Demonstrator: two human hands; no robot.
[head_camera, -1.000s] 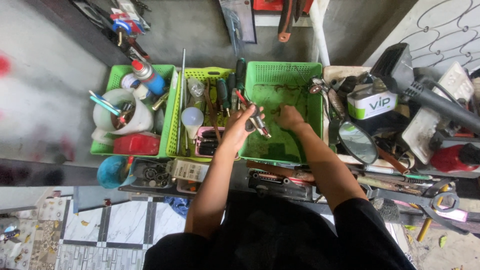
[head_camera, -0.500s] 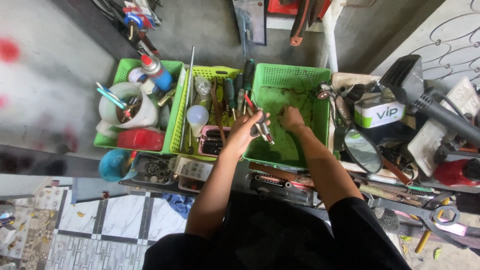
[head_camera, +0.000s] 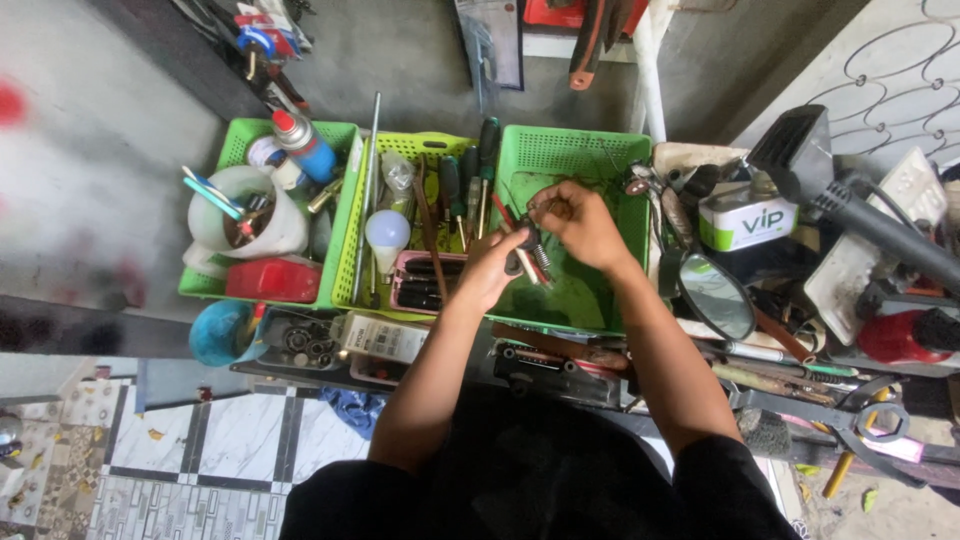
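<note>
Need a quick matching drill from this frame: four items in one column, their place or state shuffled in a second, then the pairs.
Items:
1. white light bulb
2. blue spray can
3. round mirror
4. pliers

Places or states:
A. lying on the cluttered bench right of the baskets
B. held in the left hand over the right green basket
C. in the middle green basket, beside the screwdrivers
D. in the left green basket, next to the white tub

Pairs: 1-C, 2-D, 3-A, 4-B
</note>
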